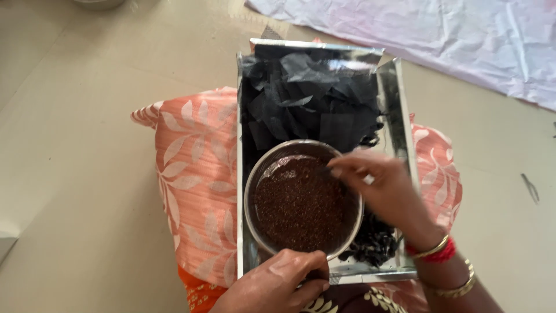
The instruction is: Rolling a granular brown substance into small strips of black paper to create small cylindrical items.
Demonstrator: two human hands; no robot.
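Steadying the near rim of a steel bowl of reddish-brown grains with the curled left hand, a seated person dips the right hand over the bowl's far-right edge, fingertips pinched on what may be a small dark strip, though the view is unclear. The bowl sits at the near end of a shiny tray of black paper pieces, resting on a peach leaf-print cloth. Keeping that rim pressed would probably stop any tipping.

The left hand is cut off by the bottom edge, the right hand hides the bowl's far rim, and a small thin object right of it is unidentifiable.
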